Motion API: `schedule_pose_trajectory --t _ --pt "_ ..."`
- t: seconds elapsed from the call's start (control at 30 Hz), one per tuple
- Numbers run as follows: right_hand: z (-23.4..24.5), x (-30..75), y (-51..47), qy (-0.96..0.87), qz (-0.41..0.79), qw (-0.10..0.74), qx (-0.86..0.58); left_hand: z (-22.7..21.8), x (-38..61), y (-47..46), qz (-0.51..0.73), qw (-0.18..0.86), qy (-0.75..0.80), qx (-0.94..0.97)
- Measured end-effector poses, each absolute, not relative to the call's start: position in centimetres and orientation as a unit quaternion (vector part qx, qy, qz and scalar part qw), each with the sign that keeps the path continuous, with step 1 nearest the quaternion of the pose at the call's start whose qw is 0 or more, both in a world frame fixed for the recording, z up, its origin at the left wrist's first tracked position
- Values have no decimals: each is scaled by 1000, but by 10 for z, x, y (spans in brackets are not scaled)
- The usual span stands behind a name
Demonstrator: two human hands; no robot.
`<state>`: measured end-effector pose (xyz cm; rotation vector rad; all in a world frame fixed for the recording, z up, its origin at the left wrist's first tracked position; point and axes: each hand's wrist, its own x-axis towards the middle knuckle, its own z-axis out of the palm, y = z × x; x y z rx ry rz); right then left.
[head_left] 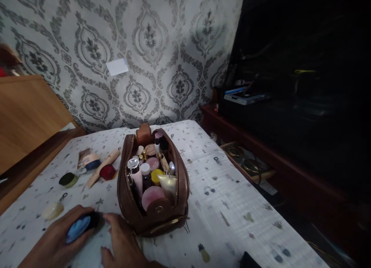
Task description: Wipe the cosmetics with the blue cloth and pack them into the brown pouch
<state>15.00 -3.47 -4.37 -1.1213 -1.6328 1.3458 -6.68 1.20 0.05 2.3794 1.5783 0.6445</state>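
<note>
My left hand (58,239) is closed around a small rounded blue and black object (78,228), whose exact kind I cannot make out. Beside it, my right hand (123,241) has its thumb and fingers apart, with nothing visible between them. Just beyond the right hand, a brown toiletry bag (183,183) lies unzipped, packed with several tubes, bottles and round jars. To the bag's left are a red round container (108,172), a beige tube (100,171), a beige and navy jar (91,162) and a dark-topped green pot (68,179). A pale yellow round pot (52,210) is near my left hand.
A white patterned cloth (214,214) covers the surface under everything. On the left stands a wooden panel (31,117); a patterned wall (150,36) closes off the back. To the right, a dark red ledge (255,148) and an open drawer (249,163) run alongside.
</note>
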Motion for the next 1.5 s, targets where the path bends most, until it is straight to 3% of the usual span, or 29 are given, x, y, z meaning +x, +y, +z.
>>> schedule_pose_trajectory --t 0.33,0.57,0.73,0.83,1.1,1.27,1.5 --pt "-41 159 -34 -699 444 386 -407 6 -68 8 183 60 620 760" --pt "-38 162 -35 -700 443 395 -398 35 -102 22 78 -150 716 678" --pt "-33 163 -35 -702 445 383 -404 19 -120 36 57 -53 739 669" --pt "-32 163 -34 -707 444 376 -403 19 -118 34 70 -50 748 658" --pt "-30 164 -30 -655 537 403 -348 34 -48 -22 297 33 626 720" --pt "-30 162 -29 -645 551 435 -303 18 1 -43 301 47 536 787" --pt "-31 160 -29 -583 622 409 -325 22 8 -47 274 96 559 777"
